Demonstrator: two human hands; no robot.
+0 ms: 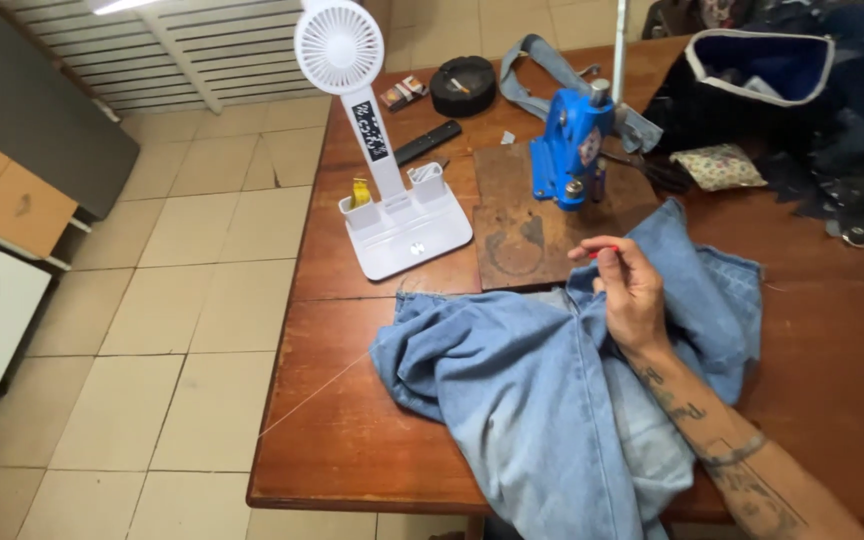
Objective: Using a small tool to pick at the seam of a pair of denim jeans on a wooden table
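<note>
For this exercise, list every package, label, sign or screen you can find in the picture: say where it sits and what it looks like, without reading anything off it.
Display panel: on the white desk fan's stem, a narrow black rectangle with pale characters.
Small packet: far end of the wooden table, beside the round black case; flat, dark and pale with red.

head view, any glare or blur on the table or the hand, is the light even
Head view: soft, fairly even light with faint shadows; a mild sheen on the wooden table near its front edge; the right hand on the jeans is slightly soft; the white fan looks bright; the dark bag loses detail.
</note>
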